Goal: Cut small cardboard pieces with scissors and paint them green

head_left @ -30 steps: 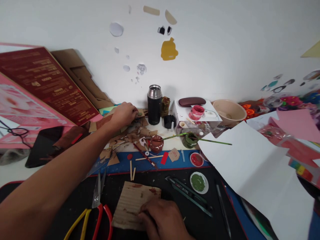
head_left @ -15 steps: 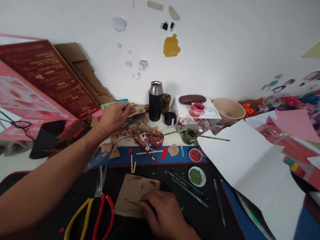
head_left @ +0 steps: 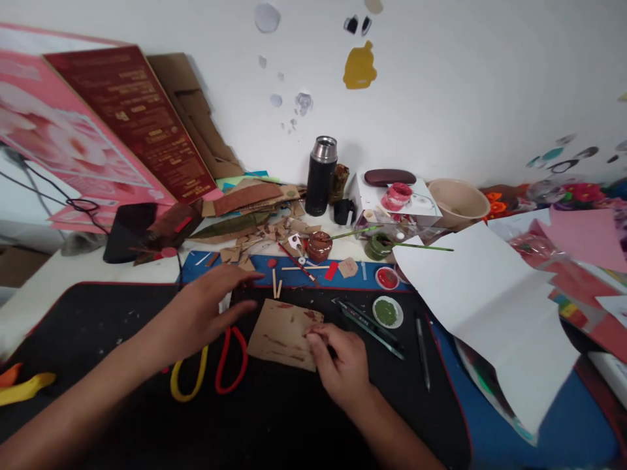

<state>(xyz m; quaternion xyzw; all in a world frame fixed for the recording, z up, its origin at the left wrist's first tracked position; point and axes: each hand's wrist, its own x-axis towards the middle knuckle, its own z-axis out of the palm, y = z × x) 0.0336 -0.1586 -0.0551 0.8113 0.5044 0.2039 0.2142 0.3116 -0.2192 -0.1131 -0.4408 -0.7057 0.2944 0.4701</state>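
A squarish piece of brown cardboard (head_left: pixel 284 333) with dark reddish smears lies on the black mat. My right hand (head_left: pixel 345 362) pinches its right edge between thumb and fingers. To the left of the cardboard, my left hand (head_left: pixel 210 303) hovers with thumb and fingers apart and holds nothing. Below it are scissors (head_left: pixel 232 369) with one red and one yellow handle; the hand hides most of their blades. Beyond the cardboard lie thin wooden sticks (head_left: pixel 275 284). A green utility knife (head_left: pixel 369 328) and a white lid of green paint (head_left: pixel 386 313) are to the right of the cardboard.
Cardboard scraps (head_left: pixel 274 232) litter the back, near a black thermos (head_left: pixel 320 179). Brushes rest across the brown paint jar (head_left: pixel 320 247) and green paint jar (head_left: pixel 378 247). A large white sheet (head_left: pixel 480 294) covers the right side. A pen (head_left: pixel 422 352) lies on the mat.
My left hand has come back from the scrap pile at the rear to above the scissors, its fingers now spread. My right hand stays at the cardboard's edge. The camera view has shifted.
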